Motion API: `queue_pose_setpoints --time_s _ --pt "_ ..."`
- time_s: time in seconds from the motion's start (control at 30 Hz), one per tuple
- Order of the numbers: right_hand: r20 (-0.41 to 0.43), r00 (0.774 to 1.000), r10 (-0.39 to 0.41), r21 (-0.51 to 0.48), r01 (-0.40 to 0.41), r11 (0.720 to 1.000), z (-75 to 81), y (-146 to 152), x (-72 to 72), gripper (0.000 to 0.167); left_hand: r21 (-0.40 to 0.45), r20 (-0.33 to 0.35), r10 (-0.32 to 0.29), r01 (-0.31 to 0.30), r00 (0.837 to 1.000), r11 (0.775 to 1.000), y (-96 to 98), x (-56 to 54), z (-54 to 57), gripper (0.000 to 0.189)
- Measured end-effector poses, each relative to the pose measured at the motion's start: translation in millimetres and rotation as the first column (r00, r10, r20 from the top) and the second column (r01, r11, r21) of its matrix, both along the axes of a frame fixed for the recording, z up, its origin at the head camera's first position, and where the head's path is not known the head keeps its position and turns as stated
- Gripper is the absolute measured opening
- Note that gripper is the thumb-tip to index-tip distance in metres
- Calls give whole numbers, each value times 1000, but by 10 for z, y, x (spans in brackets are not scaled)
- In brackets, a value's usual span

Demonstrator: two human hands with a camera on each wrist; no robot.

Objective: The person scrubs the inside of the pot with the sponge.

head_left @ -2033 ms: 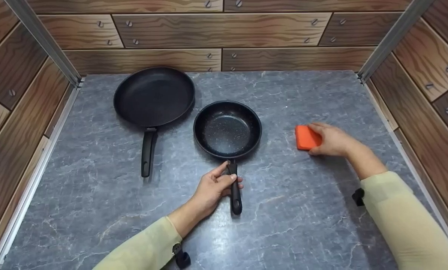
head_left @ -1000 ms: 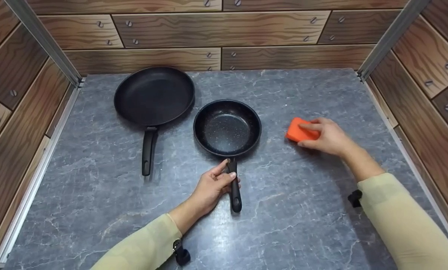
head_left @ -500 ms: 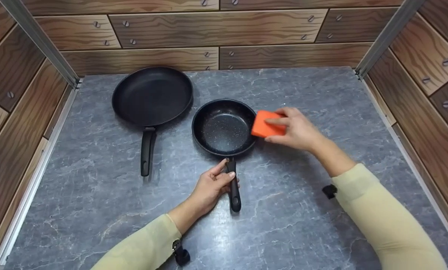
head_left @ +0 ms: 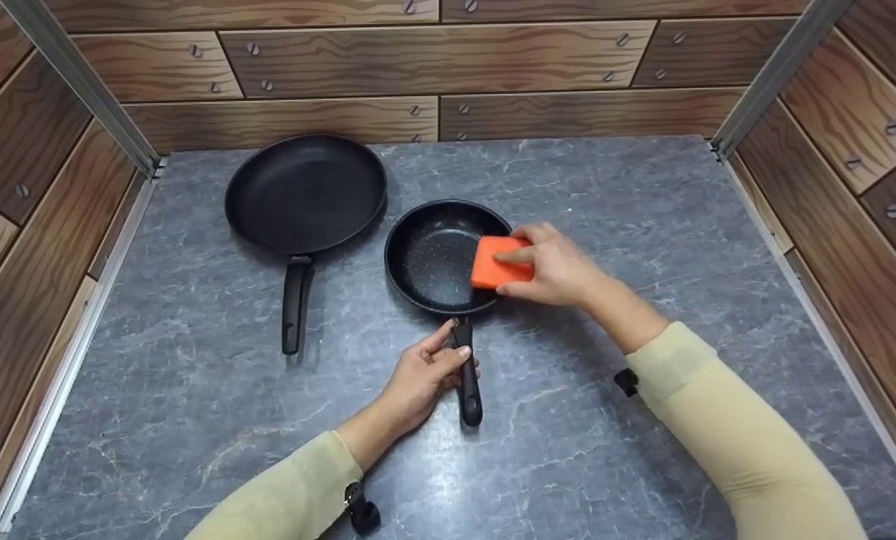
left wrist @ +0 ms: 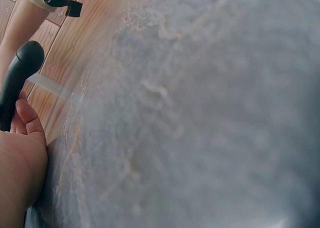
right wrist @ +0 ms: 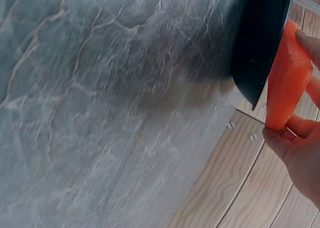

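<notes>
A small black speckled frying pan (head_left: 436, 259) sits in the middle of the table in the head view. My left hand (head_left: 421, 375) grips its handle (head_left: 471, 394) near the pan end, thumb on top. In my right hand (head_left: 556, 266) is an orange sponge (head_left: 492, 264), held between thumb and fingers over the pan's right side. The right wrist view shows the sponge (right wrist: 289, 80) at the pan's rim (right wrist: 267, 72); whether it touches the pan's inside I cannot tell. The left wrist view catches the handle (left wrist: 20, 75) beside my left hand's palm (left wrist: 20, 168).
A larger black frying pan (head_left: 305, 195) stands at the back left, its handle (head_left: 293, 307) pointing toward me. The grey marbled table (head_left: 590, 420) is bounded by wood-patterned walls (head_left: 433, 64) at the back and both sides, with metal posts (head_left: 785, 71) in the corners.
My right hand has carried the sponge leftward from the table's right side, lifting it past the small pan's rim to over its inside. The left hand has kept its grip on the handle.
</notes>
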State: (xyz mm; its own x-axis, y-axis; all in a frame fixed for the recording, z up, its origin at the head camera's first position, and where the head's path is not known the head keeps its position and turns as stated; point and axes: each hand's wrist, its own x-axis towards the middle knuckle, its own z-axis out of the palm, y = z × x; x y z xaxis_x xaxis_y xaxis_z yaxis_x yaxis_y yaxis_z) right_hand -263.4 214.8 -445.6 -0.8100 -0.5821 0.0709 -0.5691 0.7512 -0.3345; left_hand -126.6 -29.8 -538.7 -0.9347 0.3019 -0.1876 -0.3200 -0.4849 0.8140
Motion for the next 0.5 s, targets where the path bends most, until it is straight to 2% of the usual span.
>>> queue_pose_setpoints --time_s 0.5 --pt "27 998 56 102 -58 993 -29 -180 -12 54 -34 -5 -9 9 1000 999 -7 -10 -15 73"
